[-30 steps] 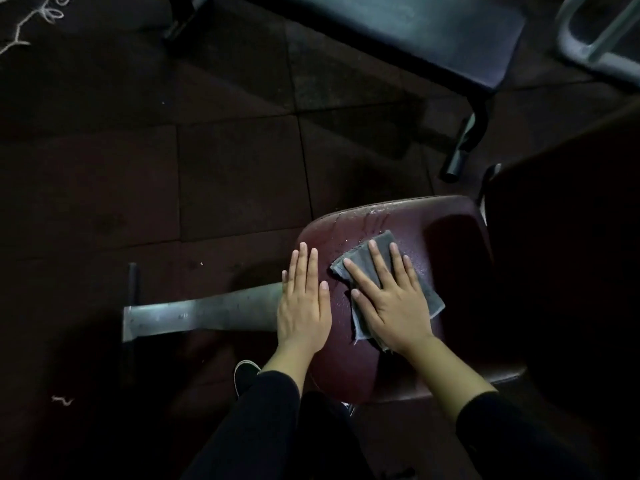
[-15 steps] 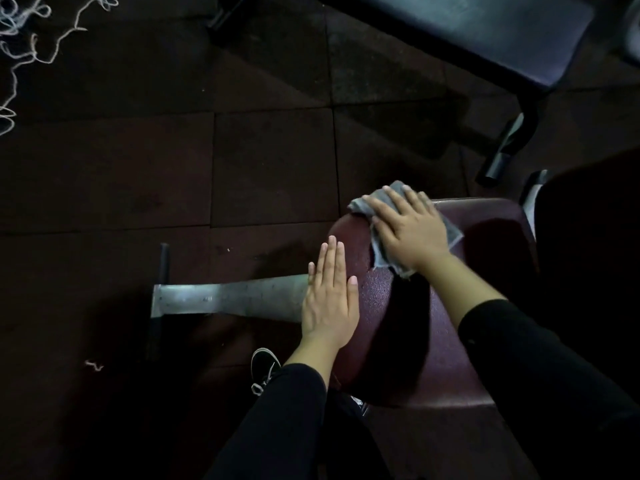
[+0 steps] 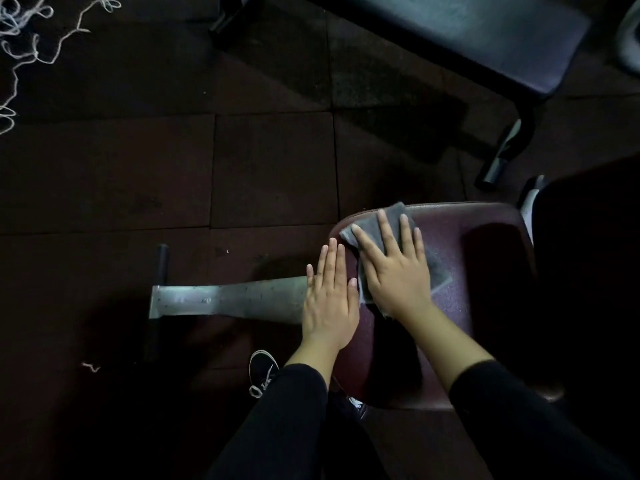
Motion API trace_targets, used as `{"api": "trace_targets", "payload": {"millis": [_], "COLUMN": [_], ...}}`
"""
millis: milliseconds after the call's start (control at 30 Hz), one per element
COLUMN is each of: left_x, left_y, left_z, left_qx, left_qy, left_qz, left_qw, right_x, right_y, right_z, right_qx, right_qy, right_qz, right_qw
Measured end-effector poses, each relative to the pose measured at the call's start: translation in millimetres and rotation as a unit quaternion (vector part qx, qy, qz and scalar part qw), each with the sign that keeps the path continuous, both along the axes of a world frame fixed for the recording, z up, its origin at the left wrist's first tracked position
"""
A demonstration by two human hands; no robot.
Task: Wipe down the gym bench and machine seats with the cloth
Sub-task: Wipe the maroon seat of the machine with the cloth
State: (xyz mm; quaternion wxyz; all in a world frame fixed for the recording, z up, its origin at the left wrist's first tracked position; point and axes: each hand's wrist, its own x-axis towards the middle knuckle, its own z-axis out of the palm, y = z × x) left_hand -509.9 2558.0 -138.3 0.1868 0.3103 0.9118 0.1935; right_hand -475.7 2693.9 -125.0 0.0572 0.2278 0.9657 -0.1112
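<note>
A dark red padded machine seat fills the lower right of the head view. A grey cloth lies flat on its far left part, one corner reaching the seat's far edge. My right hand presses on the cloth with straight, spread fingers. My left hand rests flat on the seat's left edge, fingers straight and together, right beside the right hand. A black padded gym bench stands across the top of the view.
A grey metal base beam runs left from under the seat to a black crossbar. The bench's black leg stands just beyond the seat. White string lies tangled on the dark floor tiles at top left. My shoe stands below the beam.
My right hand slid the cloth from the seat's middle to its far left corner, then drew it slightly back. The left hand stayed on the seat's left edge.
</note>
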Motion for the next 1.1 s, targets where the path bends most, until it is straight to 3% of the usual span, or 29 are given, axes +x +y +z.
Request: {"api": "trace_targets", "payload": {"millis": [133, 267, 333, 533, 800, 1100], "left_x": [-0.1, 0.0, 0.6, -1.2, -1.4, -1.5], "left_y": [0.6, 0.1, 0.7, -0.5, -0.4, 1.0], "left_z": [-0.3, -1.4, -0.6, 0.8, 2.0, 5.9], "left_qx": [0.005, 0.018, 0.018, 0.007, 0.005, 0.004], "left_qy": [-0.008, -0.009, -0.017, -0.026, -0.028, -0.039], "left_qz": [0.003, 0.005, 0.006, 0.0, 0.0, 0.009], "left_qw": [1.0, 1.0, 1.0, 1.0, 1.0, 0.999], "right_x": [-35.3, -25.4, -2.9, 36.3, -36.9, -9.1], "right_y": [30.9, 79.3, 89.5, 36.0, 31.5, 66.8], "right_z": [7.1, 10.8, 11.3, 5.2, 4.6, 7.3], "right_qx": [-0.01, -0.008, -0.003, 0.038, 0.002, 0.014], "right_qy": [-0.035, -0.088, -0.067, -0.004, -0.025, -0.034], "right_qz": [0.026, -0.043, -0.069, 0.025, 0.07, -0.084], "right_qw": [0.999, 0.995, 0.995, 0.999, 0.997, 0.996]}}
